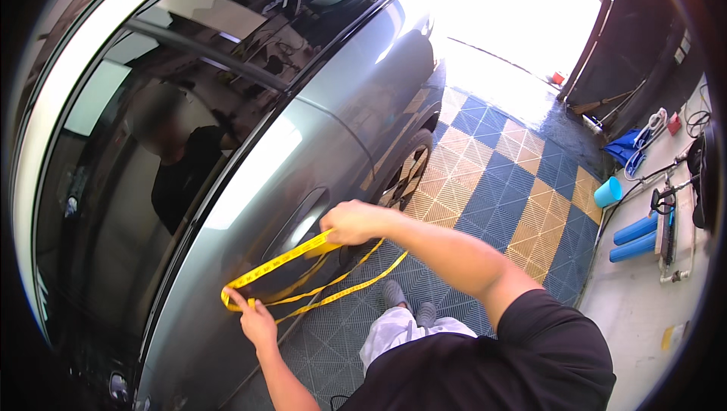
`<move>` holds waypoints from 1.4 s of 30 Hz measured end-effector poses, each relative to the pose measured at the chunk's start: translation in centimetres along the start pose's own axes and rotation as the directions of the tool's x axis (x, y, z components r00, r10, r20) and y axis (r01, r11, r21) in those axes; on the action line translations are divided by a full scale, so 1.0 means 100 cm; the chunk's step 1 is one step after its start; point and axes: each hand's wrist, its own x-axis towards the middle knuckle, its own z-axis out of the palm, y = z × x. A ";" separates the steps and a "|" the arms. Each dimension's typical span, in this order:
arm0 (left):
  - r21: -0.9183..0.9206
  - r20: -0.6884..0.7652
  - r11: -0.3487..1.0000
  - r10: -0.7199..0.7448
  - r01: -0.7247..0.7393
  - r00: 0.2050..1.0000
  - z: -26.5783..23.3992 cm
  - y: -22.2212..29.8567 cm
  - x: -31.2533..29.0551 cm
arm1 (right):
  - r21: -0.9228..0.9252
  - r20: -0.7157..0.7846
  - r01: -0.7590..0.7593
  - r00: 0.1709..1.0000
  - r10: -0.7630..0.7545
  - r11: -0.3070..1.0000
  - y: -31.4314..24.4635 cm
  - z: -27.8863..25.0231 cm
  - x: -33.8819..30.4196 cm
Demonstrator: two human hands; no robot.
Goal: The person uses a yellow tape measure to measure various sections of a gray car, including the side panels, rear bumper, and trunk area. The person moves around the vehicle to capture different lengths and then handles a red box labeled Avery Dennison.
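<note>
A yellow soft tape measure (280,262) with dark markings stretches between my two hands, along the side of a grey car (333,127). My left hand (259,325) is closed on it at the lower left, where the tape folds back near the door panel. Beside the door handle (304,228), my right hand (356,222) grips the other end of the taut stretch, its fingers wrapped round. From there, loose lengths of the tape hang in loops below my right forearm. Part of the tape also shows as a reflection in the paint.
Dark side windows (182,123) of the car fill the left. Beneath my feet lies a grey, blue and tan tiled floor (485,207). Along the right wall stand a light-blue cup (607,192), blue cylinders (634,238), pipes and a blue bag (627,147).
</note>
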 end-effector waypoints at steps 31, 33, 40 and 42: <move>-0.067 -0.113 0.902 -0.431 0.426 0.895 -0.029 0.103 -0.004 | -0.143 -0.381 -0.027 0.924 -0.030 0.989 0.154 -0.143 0.054; -0.109 -0.130 0.909 -0.415 0.403 0.900 -0.040 0.143 -0.008 | -0.155 -0.361 -0.046 0.932 -0.013 0.987 0.152 -0.150 0.052; -0.510 0.189 0.823 -0.178 0.251 0.966 -0.027 0.312 -0.031 | -0.174 -0.363 0.053 0.925 -0.113 0.983 0.154 -0.150 0.066; -0.595 0.278 0.772 -0.061 0.222 0.959 -0.006 0.358 -0.036 | -0.128 -0.328 0.062 0.939 -0.101 0.990 0.166 -0.138 0.066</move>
